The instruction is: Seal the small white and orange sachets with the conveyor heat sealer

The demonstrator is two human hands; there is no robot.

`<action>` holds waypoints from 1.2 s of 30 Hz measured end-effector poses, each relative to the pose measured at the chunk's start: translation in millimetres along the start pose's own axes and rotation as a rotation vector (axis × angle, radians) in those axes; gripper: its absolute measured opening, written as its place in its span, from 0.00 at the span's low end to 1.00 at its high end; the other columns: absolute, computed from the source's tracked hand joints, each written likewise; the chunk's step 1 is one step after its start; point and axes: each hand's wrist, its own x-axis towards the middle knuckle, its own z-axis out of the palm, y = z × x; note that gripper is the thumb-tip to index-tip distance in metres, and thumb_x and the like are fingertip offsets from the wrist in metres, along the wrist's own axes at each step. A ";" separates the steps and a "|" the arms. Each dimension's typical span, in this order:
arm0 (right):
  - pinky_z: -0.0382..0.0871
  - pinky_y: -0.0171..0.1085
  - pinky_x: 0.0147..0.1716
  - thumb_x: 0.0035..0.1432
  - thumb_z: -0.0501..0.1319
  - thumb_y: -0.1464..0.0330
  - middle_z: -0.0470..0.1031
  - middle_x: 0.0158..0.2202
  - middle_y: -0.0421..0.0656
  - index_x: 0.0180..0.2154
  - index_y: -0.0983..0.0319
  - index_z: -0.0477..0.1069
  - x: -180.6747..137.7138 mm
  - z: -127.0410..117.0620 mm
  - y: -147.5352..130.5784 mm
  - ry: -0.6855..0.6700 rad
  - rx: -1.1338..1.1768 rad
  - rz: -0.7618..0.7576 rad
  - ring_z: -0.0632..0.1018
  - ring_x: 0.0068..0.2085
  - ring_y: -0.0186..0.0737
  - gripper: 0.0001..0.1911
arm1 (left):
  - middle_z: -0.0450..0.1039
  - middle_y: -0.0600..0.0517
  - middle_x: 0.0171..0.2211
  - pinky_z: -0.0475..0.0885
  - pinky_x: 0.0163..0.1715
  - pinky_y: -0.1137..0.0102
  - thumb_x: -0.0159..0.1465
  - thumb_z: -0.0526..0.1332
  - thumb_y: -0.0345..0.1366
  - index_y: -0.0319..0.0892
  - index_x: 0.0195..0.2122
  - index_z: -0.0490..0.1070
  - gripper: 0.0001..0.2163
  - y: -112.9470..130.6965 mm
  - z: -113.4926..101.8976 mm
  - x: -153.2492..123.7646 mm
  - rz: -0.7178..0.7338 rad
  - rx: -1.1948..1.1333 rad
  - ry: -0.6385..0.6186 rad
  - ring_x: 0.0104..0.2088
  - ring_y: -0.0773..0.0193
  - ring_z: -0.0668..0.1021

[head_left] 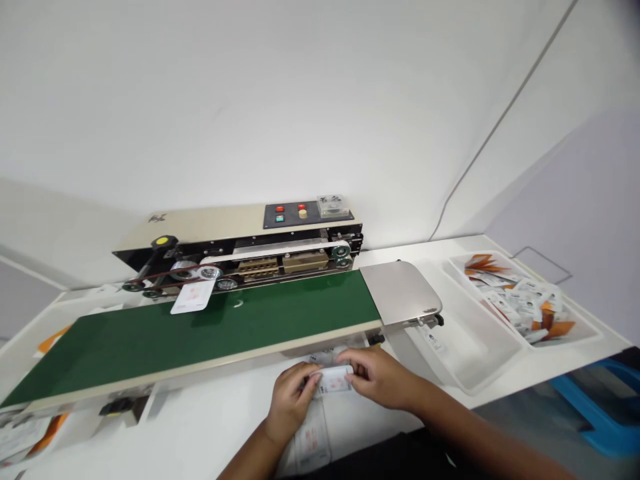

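Observation:
My left hand [290,399] and my right hand [381,378] meet at the front of the white table, both pinching one small white packet [334,381] with red print between them. The packet lies just below the front edge of the green conveyor belt [220,327]. More white packets [310,443] lie flat on the table under my left wrist. Another white packet [193,296] rides on the belt at the sealer's rollers, on the left part of the machine [240,250].
A steel plate [400,292] sits at the belt's right end. To its right stand a clear tray [470,347] with one packet and a second tray [525,300] full of white and orange packets. A blue crate [600,407] is below the table at right.

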 end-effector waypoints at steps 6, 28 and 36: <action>0.67 0.34 0.36 0.59 0.58 0.75 0.83 0.36 0.40 0.48 0.56 0.82 0.8 -40.4 -31.1 -0.231 -0.097 -0.159 0.78 0.34 0.38 0.19 | 0.83 0.52 0.30 0.79 0.31 0.73 0.71 0.66 0.39 0.44 0.43 0.81 0.06 -2.5 7.0 -7.4 0.008 -0.031 -0.012 0.27 0.63 0.83; 0.75 0.33 0.28 0.56 0.72 0.63 0.79 0.31 0.41 0.57 0.62 0.76 69.4 -113.2 23.4 0.677 0.880 0.187 0.77 0.27 0.33 0.27 | 0.78 0.51 0.27 0.75 0.31 0.71 0.72 0.58 0.36 0.43 0.37 0.75 0.08 3.7 -3.6 -3.0 0.005 -0.110 -0.024 0.27 0.62 0.80; 0.79 0.32 0.31 0.59 0.71 0.69 0.82 0.33 0.44 0.60 0.63 0.74 94.1 -104.8 7.7 0.492 0.881 0.230 0.79 0.29 0.34 0.28 | 0.76 0.51 0.26 0.72 0.29 0.70 0.73 0.57 0.37 0.43 0.36 0.74 0.10 2.7 -3.3 -2.3 0.067 -0.078 -0.050 0.27 0.62 0.78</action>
